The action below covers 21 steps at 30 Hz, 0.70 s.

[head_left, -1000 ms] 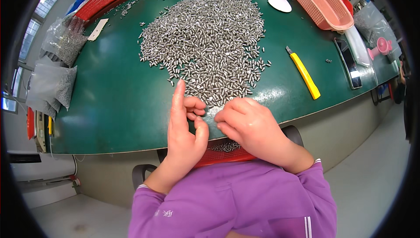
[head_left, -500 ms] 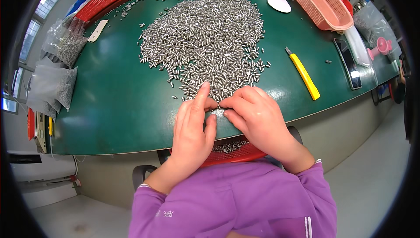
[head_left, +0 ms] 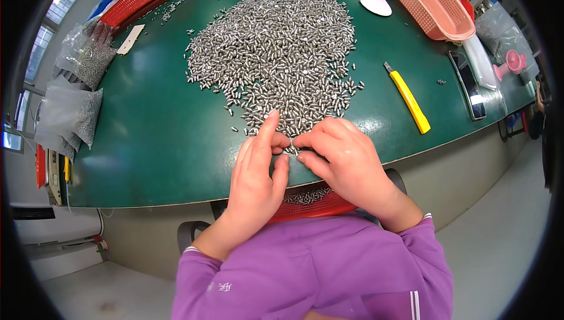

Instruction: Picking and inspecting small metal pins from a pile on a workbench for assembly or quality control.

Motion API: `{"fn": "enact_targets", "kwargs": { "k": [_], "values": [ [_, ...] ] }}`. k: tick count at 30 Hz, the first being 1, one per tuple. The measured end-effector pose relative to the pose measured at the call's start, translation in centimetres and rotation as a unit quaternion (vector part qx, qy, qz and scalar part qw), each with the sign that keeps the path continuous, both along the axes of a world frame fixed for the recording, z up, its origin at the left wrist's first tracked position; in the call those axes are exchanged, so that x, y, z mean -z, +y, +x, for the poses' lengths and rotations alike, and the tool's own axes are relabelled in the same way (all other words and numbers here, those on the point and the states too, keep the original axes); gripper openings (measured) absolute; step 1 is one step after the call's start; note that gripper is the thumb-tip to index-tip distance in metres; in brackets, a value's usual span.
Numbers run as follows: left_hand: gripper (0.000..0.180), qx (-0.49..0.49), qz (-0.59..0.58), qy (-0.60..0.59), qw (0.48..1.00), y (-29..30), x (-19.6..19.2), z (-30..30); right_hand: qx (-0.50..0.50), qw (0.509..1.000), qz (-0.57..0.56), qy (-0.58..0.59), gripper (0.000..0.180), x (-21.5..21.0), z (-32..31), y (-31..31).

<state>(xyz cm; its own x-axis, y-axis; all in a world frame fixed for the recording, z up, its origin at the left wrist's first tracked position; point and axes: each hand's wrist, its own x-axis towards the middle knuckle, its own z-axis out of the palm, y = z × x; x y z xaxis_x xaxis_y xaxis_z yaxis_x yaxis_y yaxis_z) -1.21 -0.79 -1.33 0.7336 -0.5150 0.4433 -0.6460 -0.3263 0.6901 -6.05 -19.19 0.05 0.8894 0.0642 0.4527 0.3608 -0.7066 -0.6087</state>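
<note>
A broad pile of small silver metal pins [head_left: 276, 49], bullet-like in shape, covers the middle of the green table. At the pile's near tip, close to the table's front edge, both hands rest with their fingertips facing each other. My left hand [head_left: 257, 164] is open, its index finger pointing up at the pile and its thumb held apart. My right hand [head_left: 349, 155] is bent, with thumb and index finger spaced apart and no pin plainly gripped. A few loose pins [head_left: 291, 151] lie in the gap between the two hands.
A red basket [head_left: 314, 209] holding pins sits below the table edge at my lap. To the right lie a yellow utility knife [head_left: 409, 102], a phone [head_left: 468, 85] and a pink basket [head_left: 429, 5]. Bags of metal parts [head_left: 88, 114] stand at the left edge.
Both hands have shifted very slightly left, and the fingertips have parted a little. More pins now show in the gap between them.
</note>
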Motion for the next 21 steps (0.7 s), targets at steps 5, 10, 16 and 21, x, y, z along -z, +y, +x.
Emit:
{"fn": "enact_targets", "kwargs": {
  "k": [5,10,16,21],
  "values": [
    [0.073,0.001,0.022,-0.005,1.000,0.16,-0.05,-0.02,-0.007,1.000,-0.010,0.001,0.019,0.08,0.01,-0.17],
    [0.072,-0.012,0.032,0.008,0.999,0.34,-0.41,-0.25,-0.004,1.000,-0.005,0.009,0.018,-0.09,-0.06,-0.11],
    [0.072,-0.004,0.041,-0.010,0.999,0.31,-0.38,-0.13,-0.017,0.999,-0.033,0.016,0.018,-0.07,-0.13,-0.24],
    [0.072,0.003,0.044,-0.009,0.999,0.11,-0.59,-0.13,-0.014,0.998,-0.053,-0.016,0.013,-0.10,-0.17,-0.20]
  ]
}}
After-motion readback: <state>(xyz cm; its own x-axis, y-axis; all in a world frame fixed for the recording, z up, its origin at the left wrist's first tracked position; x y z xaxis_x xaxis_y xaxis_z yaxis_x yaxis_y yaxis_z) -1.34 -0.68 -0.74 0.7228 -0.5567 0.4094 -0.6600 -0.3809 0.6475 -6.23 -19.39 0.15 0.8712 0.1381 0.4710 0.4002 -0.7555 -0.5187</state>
